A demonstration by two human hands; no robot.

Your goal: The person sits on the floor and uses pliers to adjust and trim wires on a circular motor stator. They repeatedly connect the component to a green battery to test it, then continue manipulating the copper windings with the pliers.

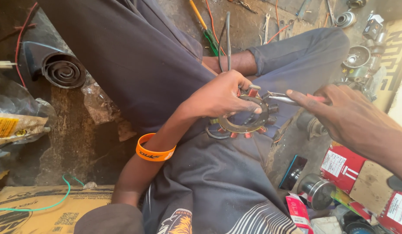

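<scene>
My left hand (220, 97) grips a round metal stator ring (246, 125) with copper-wound poles, holding it over my lap. An orange wristband (154, 152) sits on that forearm. My right hand (346, 115) holds pliers with red handles (282, 99), whose metal jaws touch the ring's right edge near a winding. My index finger lies stretched along the pliers.
I sit on the ground in dark trousers. Round metal engine parts (356, 56) lie at the upper right, red boxes (341, 167) and a metal cylinder (317, 190) at the lower right. A screwdriver (205, 28) and wires lie at the top, cardboard (36, 210) at the lower left.
</scene>
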